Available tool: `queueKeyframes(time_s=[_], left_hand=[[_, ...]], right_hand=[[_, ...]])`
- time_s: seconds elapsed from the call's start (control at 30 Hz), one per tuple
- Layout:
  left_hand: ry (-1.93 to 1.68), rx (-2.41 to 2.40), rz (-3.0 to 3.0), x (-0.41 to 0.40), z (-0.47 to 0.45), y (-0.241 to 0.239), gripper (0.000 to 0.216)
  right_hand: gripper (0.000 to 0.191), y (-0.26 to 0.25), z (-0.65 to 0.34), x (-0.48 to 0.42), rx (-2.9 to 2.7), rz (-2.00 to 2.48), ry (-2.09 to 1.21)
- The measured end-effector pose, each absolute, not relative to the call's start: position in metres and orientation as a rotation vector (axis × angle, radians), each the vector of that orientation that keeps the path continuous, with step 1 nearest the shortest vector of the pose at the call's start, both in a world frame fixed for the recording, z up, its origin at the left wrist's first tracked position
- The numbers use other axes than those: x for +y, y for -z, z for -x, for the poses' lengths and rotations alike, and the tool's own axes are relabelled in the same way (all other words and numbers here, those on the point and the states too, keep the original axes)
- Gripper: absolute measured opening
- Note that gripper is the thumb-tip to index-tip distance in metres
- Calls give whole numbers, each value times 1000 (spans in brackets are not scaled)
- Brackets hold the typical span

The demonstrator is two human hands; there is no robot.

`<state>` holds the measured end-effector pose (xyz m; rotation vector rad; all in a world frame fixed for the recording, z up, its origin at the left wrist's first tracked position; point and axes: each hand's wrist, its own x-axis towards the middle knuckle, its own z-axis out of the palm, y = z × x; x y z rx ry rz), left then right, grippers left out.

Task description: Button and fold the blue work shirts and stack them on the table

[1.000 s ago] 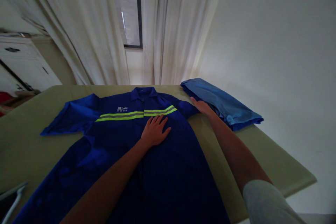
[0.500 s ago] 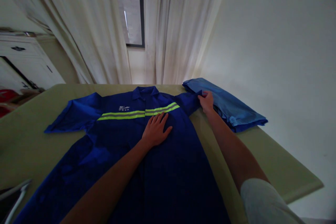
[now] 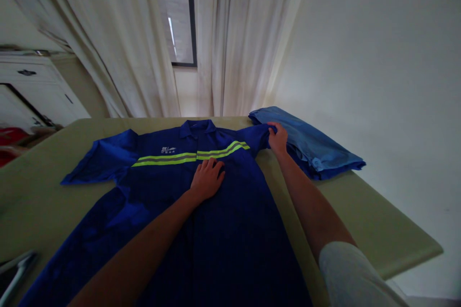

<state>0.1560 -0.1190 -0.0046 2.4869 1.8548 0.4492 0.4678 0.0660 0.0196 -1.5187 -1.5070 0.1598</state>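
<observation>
A dark blue short-sleeved work shirt [image 3: 230, 211] lies front up on the table, collar toward the curtains, with a yellow-green and grey reflective stripe across its chest and a white logo on one side. My left hand [image 3: 208, 180] rests on the shirt front just below the stripe, fingers loosely bent and slightly apart, gripping nothing. With thumb and fingers, my right hand [image 3: 278, 139] pinches the edge of the right-side sleeve. Right beside that hand lies a folded pile of blue cloth [image 3: 309, 139].
The olive-green table [image 3: 374, 220] has its right corner near the white wall [image 3: 389, 81]. Pale curtains [image 3: 252, 48] hang behind it around a narrow window. A white cabinet [image 3: 36, 81] stands at the left. A grey-white bar [image 3: 18, 268] shows at the lower left.
My right hand has shifted slightly left with the sleeve edge, and the sleeve is drawn in a little. My left hand has slid slightly down and left, its fingers less spread.
</observation>
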Motion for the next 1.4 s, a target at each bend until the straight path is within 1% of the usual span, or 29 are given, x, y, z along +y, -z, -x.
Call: queueKeyframes(time_s=[0.07, 0.13, 0.27, 0.47, 0.57, 0.67, 0.77, 0.83, 0.93, 1.0, 1.07, 1.1, 1.17, 1.23, 1.27, 1.33, 1.4], left_hand=[[-377, 1878, -2484, -122, -144, 11, 56], [-292, 1896, -2473, -126, -131, 17, 62], [-201, 1912, -2486, -135, -113, 23, 63], [-125, 1853, -2520, -142, -97, 21, 61], [-127, 1878, -2509, -142, -97, 19, 60], [-137, 1950, -2470, -154, -111, 11, 59], [-244, 1746, -2580, -186, -143, -2, 61], [-297, 1428, -2671, -217, -166, -8, 68], [-248, 1070, -2671, -260, -191, -7, 82], [-208, 983, -2632, -277, -197, -4, 85], [-195, 970, -2603, -284, -198, -2, 84], [-200, 972, -2597, -285, -197, -2, 84], [-227, 980, -2600, -280, -198, -4, 85], [-263, 999, -2605, -269, -203, -8, 79], [-273, 1011, -2608, -261, -208, -10, 71], [-279, 1022, -2635, -244, -217, -12, 55], [-289, 990, -2688, -227, -226, -13, 44]], right_hand=[[43, -3, -473, 57, -1494, 1583, -106], [46, 15, -478, 50, -1474, 1631, -134], [49, 35, -485, 51, -1437, 1675, -153], [54, 33, -491, 62, -1350, 1712, -162], [51, 32, -492, 59, -1337, 1699, -170], [41, 31, -492, 55, -1382, 1626, -193], [37, 30, -492, 53, -1374, 1587, -214], [40, 24, -490, 53, -1349, 1588, -230], [44, 2, -483, 58, -1393, 1503, -284], [51, -22, -479, 62, -1449, 1338, -334], [60, -46, -480, 67, -1444, 1178, -454], [62, -56, -483, 70, -1420, 1137, -552], [58, -67, -491, 75, -1362, 1141, -765], [51, -66, -499, 81, -1352, 1236, -909], [47, -63, -502, 84, -1370, 1307, -903], [37, -55, -504, 91, -1421, 1437, -769], [30, -50, -503, 98, -1446, 1488, -564]])
